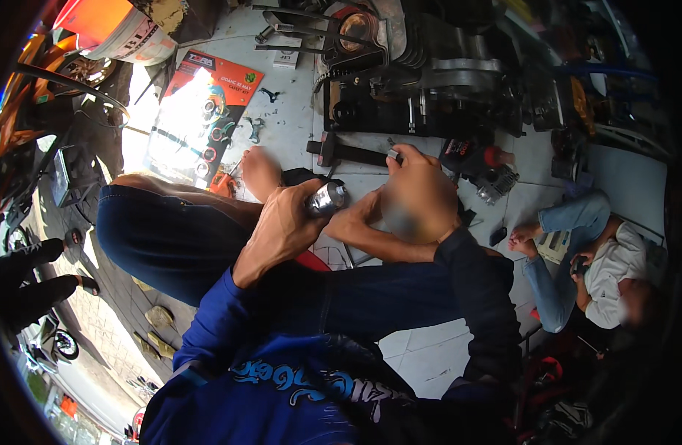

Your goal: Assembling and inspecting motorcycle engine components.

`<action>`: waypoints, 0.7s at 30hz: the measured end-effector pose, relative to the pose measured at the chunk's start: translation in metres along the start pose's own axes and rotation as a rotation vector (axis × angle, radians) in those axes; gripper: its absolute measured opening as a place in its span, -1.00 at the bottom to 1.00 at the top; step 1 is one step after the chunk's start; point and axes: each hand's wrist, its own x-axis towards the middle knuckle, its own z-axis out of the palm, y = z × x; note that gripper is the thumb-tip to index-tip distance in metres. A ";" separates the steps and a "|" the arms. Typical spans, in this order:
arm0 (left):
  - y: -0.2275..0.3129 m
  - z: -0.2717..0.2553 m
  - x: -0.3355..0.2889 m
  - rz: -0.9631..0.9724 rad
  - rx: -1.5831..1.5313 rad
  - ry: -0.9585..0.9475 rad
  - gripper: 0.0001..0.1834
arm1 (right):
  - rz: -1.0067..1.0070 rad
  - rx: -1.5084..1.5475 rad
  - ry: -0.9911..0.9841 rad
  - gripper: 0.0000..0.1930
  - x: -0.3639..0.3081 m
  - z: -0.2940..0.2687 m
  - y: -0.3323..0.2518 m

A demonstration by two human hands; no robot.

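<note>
My left hand [282,221] is closed around a shiny metal cylinder-shaped part [328,199], whose bright end points up to the right. To its right, my right hand [419,189] is partly blurred, its fingertips pinched on a small metal piece [393,153] whose exact kind I cannot make out. Just beyond both hands, a hammer [348,153] with a dark handle lies on the tiled floor. A partly dismantled engine [430,70] stands farther back on a dark base.
At the far left lies a red gasket-kit sheet [237,78], near small metal parts [254,129]. A black-and-red power tool [478,162] sits right of my right hand. A white bucket [137,41] stands at the back left. Another person [611,259] sits on the right.
</note>
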 end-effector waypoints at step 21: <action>-0.018 -0.001 -0.001 -0.094 -0.232 0.170 -0.73 | 0.112 0.561 -0.067 -0.59 -0.023 0.008 -0.017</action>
